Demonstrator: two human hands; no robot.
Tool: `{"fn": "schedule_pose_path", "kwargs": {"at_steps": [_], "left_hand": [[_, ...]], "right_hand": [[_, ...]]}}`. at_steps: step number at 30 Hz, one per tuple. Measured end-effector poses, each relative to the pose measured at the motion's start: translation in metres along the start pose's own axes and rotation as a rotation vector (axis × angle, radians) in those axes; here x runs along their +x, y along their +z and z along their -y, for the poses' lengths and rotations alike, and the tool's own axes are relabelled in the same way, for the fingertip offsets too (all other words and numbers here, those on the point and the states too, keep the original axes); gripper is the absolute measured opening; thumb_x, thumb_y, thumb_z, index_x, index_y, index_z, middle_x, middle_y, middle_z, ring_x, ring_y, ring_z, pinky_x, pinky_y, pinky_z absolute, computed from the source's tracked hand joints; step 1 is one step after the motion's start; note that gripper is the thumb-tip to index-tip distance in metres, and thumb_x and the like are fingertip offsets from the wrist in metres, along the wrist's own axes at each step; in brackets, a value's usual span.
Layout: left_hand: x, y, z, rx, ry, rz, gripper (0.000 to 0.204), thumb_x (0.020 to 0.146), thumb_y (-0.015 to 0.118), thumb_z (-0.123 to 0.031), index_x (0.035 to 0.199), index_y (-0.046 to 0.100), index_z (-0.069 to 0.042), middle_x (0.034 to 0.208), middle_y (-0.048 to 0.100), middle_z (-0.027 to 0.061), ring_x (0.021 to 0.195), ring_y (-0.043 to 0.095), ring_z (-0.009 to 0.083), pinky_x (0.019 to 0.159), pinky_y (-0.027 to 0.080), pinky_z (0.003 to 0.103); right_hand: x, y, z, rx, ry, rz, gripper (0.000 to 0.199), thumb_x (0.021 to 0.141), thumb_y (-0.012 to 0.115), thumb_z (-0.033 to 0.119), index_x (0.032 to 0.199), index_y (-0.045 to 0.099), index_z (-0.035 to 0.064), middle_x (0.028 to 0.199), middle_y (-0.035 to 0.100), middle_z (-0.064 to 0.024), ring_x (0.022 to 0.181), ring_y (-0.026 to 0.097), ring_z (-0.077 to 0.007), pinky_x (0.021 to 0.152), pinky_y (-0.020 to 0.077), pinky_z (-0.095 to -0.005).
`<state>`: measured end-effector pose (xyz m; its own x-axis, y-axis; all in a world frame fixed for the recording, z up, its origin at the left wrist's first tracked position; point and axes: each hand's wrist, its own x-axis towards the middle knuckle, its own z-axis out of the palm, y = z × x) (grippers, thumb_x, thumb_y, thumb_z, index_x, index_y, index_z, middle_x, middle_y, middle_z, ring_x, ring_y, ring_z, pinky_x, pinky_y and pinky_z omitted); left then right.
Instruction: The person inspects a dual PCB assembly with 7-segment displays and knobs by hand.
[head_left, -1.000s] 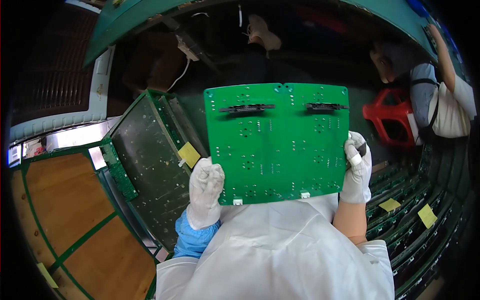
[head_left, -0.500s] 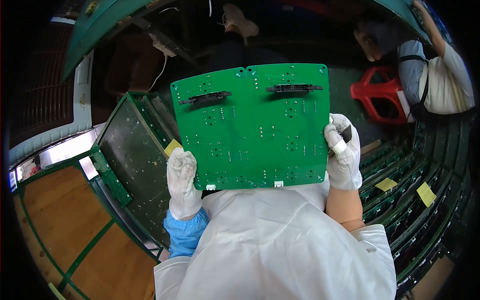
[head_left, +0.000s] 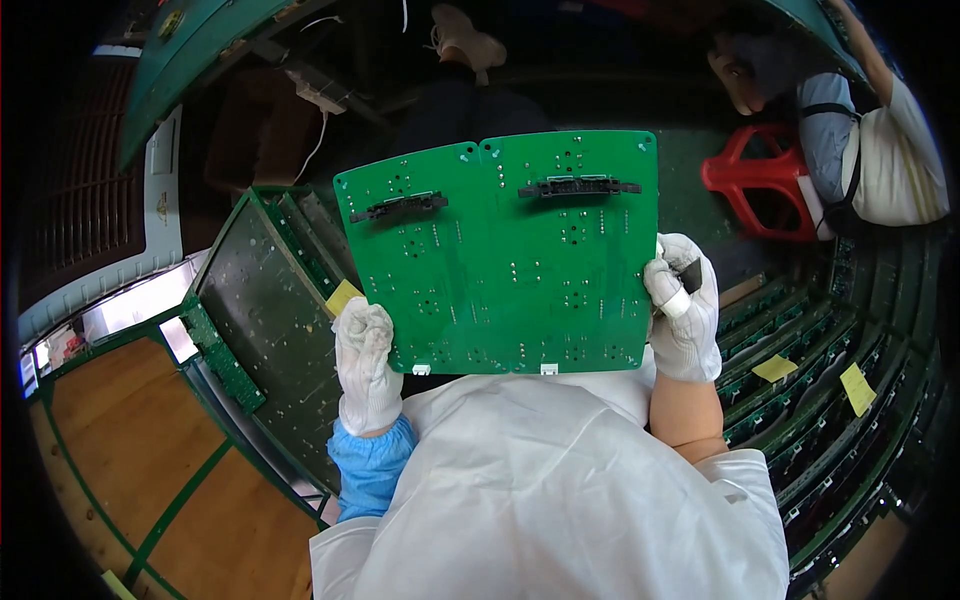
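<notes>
A large green circuit board (head_left: 510,290) is held up in front of my chest. Two black connectors stick out near its far edge, and two small white connectors sit along its near edge. My left hand (head_left: 365,350), in a white glove with a blue sleeve cover at the wrist, is closed on the board's left edge. On the right edge, my right hand (head_left: 686,305) grips the board in another white glove. A dark patch and a white band show on that glove's fingers; what they are is unclear.
Racks of green boards (head_left: 800,390) with yellow notes (head_left: 857,389) stand at the right. A red stool (head_left: 745,180) and a seated person (head_left: 890,160) are at the far right. To the left are a dark green panel (head_left: 270,320) and a wooden surface (head_left: 140,410).
The board has tilted slightly, its far left corner shifting left and down a little. Both hands keep their hold on its edges.
</notes>
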<state>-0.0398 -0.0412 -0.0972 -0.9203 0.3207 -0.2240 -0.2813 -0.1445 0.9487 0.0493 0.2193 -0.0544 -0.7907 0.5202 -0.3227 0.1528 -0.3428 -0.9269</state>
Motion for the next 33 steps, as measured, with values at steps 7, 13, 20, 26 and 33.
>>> {"fn": "schedule_pose_path", "kwargs": {"at_steps": [7, 13, 20, 26, 33], "left_hand": [[-0.012, 0.012, -0.009, 0.028, -0.106, 0.005, 0.033, 0.091, 0.038, -0.031, 0.102, 0.047, -0.001, 0.093, 0.055, 0.0074, 0.081, 0.054, 0.0131, 0.070, 0.045, 0.024], [-0.027, 0.024, -0.029, 0.076, -0.055, 0.013, 0.033, 0.092, 0.034, -0.029, 0.100, 0.048, -0.001, 0.093, 0.054, 0.0069, 0.083, 0.053, 0.0127, 0.073, 0.043, 0.024], [-0.040, 0.019, -0.030, -0.303, -0.044, -0.177, 0.028, 0.089, 0.034, -0.023, 0.103, 0.046, 0.000, 0.096, 0.054, 0.0076, 0.086, 0.052, 0.0146, 0.077, 0.042, 0.026], [-0.039, 0.011, -0.026, -0.030, 0.093, -0.140, 0.024, 0.088, 0.036, -0.016, 0.100, 0.048, 0.001, 0.096, 0.056, 0.0092, 0.084, 0.055, 0.0156, 0.071, 0.045, 0.024], [-0.036, -0.004, -0.026, 0.814, 0.129, -0.086, 0.043, 0.091, 0.039, -0.030, 0.119, 0.039, 0.001, 0.113, 0.050, 0.0161, 0.098, 0.054, 0.0222, 0.081, 0.048, 0.031]], "right_hand": [[-0.004, -0.003, -0.001, 0.110, 0.045, -0.004, 0.019, 0.077, 0.055, 0.013, 0.090, 0.054, -0.0002, 0.078, 0.054, 0.0005, 0.065, 0.045, -0.0038, 0.059, 0.0367, -0.0171], [-0.004, -0.004, -0.010, 0.348, 0.089, -0.083, 0.018, 0.081, 0.053, 0.014, 0.094, 0.054, 0.0009, 0.083, 0.057, -0.0027, 0.072, 0.053, -0.0072, 0.066, 0.0426, -0.0189], [-0.010, 0.004, -0.012, 0.343, 0.096, -0.028, 0.019, 0.081, 0.054, 0.014, 0.095, 0.054, 0.0006, 0.084, 0.058, -0.0039, 0.074, 0.054, -0.0081, 0.068, 0.0434, -0.0189], [-0.014, 0.010, -0.011, 0.343, 0.113, 0.004, 0.019, 0.083, 0.052, 0.016, 0.093, 0.054, 0.0008, 0.082, 0.055, -0.0023, 0.073, 0.051, -0.0077, 0.069, 0.0411, -0.0204], [-0.012, 0.011, -0.015, 0.433, 0.122, 0.040, 0.020, 0.085, 0.049, 0.020, 0.091, 0.054, 0.0020, 0.082, 0.053, -0.0019, 0.075, 0.049, -0.0078, 0.071, 0.0396, -0.0205]]}}
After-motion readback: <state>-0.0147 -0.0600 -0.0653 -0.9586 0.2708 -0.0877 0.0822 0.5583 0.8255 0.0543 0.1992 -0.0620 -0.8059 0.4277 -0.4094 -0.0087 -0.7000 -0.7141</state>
